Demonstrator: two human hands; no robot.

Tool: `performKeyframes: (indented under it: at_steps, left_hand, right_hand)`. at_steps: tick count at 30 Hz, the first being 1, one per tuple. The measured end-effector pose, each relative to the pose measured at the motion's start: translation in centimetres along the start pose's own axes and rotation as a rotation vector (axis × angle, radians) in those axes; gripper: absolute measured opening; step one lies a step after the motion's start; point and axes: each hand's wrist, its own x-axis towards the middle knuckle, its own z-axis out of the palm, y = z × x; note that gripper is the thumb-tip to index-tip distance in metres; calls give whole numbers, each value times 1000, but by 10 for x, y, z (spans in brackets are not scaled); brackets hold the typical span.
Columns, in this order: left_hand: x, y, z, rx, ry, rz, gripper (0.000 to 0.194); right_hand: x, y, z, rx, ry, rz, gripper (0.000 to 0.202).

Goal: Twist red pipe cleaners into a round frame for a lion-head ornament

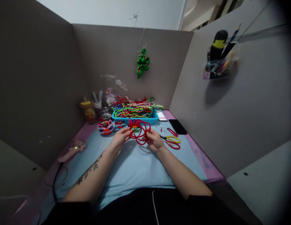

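A bundle of looped red pipe cleaner (141, 143) is held up in the middle, just above the table. My left hand (120, 137) pinches its left side between thumb and fingers. At its right side, my right hand (155, 140) has its fingers closed on the loops. Behind my left hand sit a pink-and-red fuzzy animal-head figure (105, 127) and a smaller blue-and-red one (119, 125). Another small colourful figure shows partly through the red loops. Scissors (174, 139) with yellow and red handles lie just right of my right hand.
A blue tray (122, 120) full of colourful pipe cleaners stands at the back, beside a metal bowl (105, 114). At right are a red tool (173, 132) and black phone (178, 127). A pink glue gun (72, 151) lies left, its cord trailing forward. Grey partitions enclose the table.
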Motion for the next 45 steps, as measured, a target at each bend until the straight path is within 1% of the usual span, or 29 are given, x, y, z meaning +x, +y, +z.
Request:
performKeyframes:
  at_steps: [3, 5, 9, 11, 13, 17, 21, 23, 28, 32, 35, 38, 41, 43, 45]
  left_hand:
    - [1, -4, -1, 100, 34, 45, 43]
    - [2, -7, 0, 165, 28, 78, 41]
    - [0, -15, 4, 292, -55, 112, 35]
    - [-1, -19, 8, 311, -95, 140, 33]
    - [-3, -20, 11, 298, -101, 199, 30]
    - [-5, -16, 14, 239, -43, 314, 26]
    - [-5, -13, 13, 185, 35, 347, 30]
    - [-5, -13, 13, 170, 57, 348, 33]
    - [-4, -11, 15, 61, 85, 294, 40]
    - [-1, -6, 11, -63, 112, 206, 39]
    - [2, -3, 7, -118, 92, 147, 37]
    - [3, 1, 6, -190, 68, 63, 28]
    - [2, 7, 6, -290, 85, -31, 12]
    - [1, 12, 6, -338, 92, -64, 4]
    - [-1, 17, 5, -359, 74, -67, 3]
  right_hand:
    - [1, -2, 1, 42, 17, -2, 20]
    - [1, -3, 1, 88, 32, 6, 20]
    - [3, -2, 3, 218, 60, 72, 20]
    - [4, 2, 5, 247, 99, 112, 21]
    - [5, 7, 8, 240, 145, 126, 22]
    - [5, 18, 14, 222, 213, 88, 23]
    - [6, 24, 16, 189, 278, 68, 24]
    - [6, 28, 16, 162, 287, 57, 25]
    - [6, 37, 15, 159, 253, 26, 30]
    - [4, 39, 13, 158, 190, 66, 33]
    - [3, 37, 13, 159, 136, 89, 34]
    - [1, 33, 15, 164, 107, 100, 34]
    - [0, 31, 15, 171, 101, 94, 34]
    - [0, 30, 14, 165, 96, 79, 33]
    - [0, 30, 12, 153, 91, 50, 32]
